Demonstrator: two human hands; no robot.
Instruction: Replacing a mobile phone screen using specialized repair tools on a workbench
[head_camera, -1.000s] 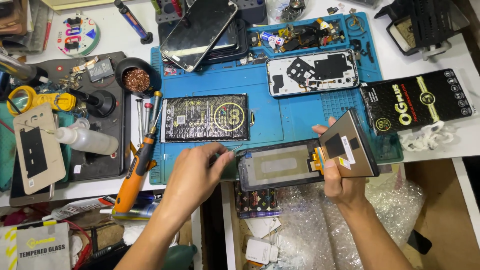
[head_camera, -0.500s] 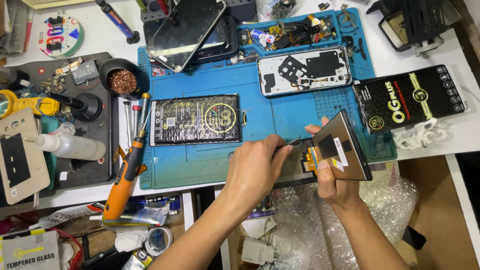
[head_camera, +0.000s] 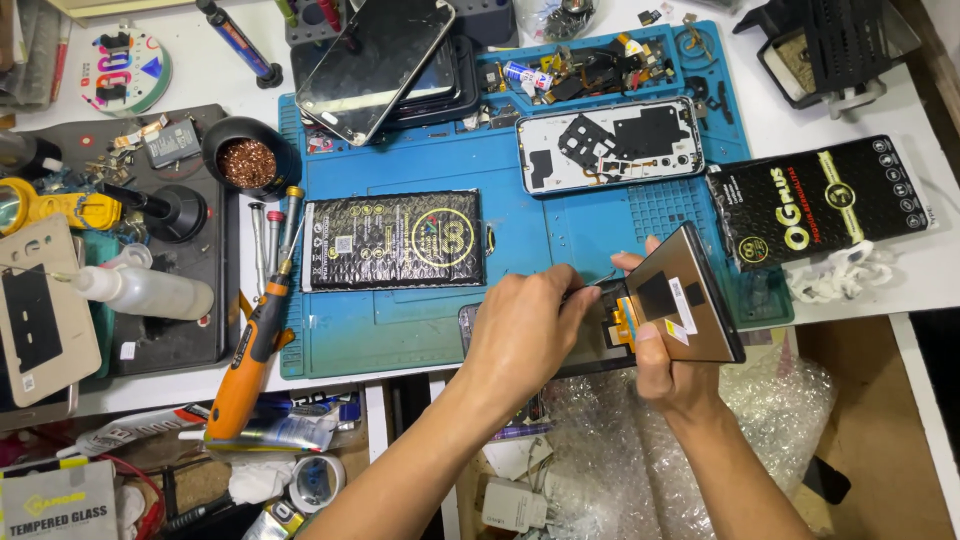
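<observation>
My right hand (head_camera: 668, 372) grips a phone display panel (head_camera: 690, 300) by its lower edge and holds it tilted up, its copper-brown back with an orange ribbon cable facing me. Under it a dark phone body (head_camera: 590, 350) lies at the front edge of the blue work mat (head_camera: 420, 320). My left hand (head_camera: 525, 335) rests over that phone body, fingers bunched at the spot where the ribbon meets it. What the fingertips pinch is hidden.
On the mat lie a black battery pack (head_camera: 392, 240), an open white phone frame (head_camera: 610, 145), stacked phones (head_camera: 380, 55) and small parts. An orange electric screwdriver (head_camera: 250, 350), a squeeze bottle (head_camera: 145, 292) and a cup of brass wool (head_camera: 246, 162) sit left. A black packet (head_camera: 820, 200) lies right.
My left hand has moved right, from the mat's front edge onto the phone body beside the raised panel. The right hand keeps the panel tilted up.
</observation>
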